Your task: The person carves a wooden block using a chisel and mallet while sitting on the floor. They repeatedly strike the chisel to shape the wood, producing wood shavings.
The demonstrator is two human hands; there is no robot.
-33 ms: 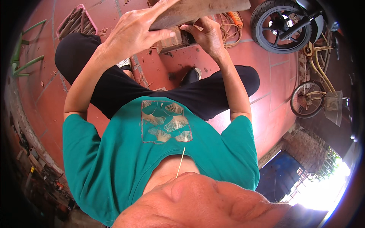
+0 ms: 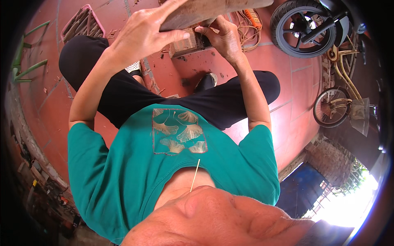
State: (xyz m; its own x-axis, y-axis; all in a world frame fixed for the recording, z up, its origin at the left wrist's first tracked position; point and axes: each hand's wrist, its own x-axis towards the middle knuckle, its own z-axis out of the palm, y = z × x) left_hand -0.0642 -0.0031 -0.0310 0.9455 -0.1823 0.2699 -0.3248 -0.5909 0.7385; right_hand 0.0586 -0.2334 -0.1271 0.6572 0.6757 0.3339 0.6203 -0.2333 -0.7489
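My left hand point(image 2: 141, 37) grips a long, flat piece of wood point(image 2: 201, 13), its thumb stretched along the near edge and the other fingers partly hidden. The wood is held raised at the top of the view and covers part of what lies beneath. Just under its right half, my right hand point(image 2: 225, 40) is closed, thumb bent toward the fingers. What it pinches is too hidden to make out. Below both hands, a wooden block point(image 2: 183, 46) rests on the floor between my feet, with a dark part beside my right thumb.
A pink basket point(image 2: 103, 33) of wood pieces stands at the left, near green chair legs point(image 2: 33, 69). Right of the block lie a coiled cord point(image 2: 249, 39) and an orange power strip point(image 2: 253, 18). A motorbike wheel point(image 2: 303, 28) and a bicycle point(image 2: 334, 105) stand farther right. Wood scraps litter the tiles.
The piece of wood has tilted slightly, its right end a little higher. My left hand has shifted slightly with it; the right hand has barely moved.
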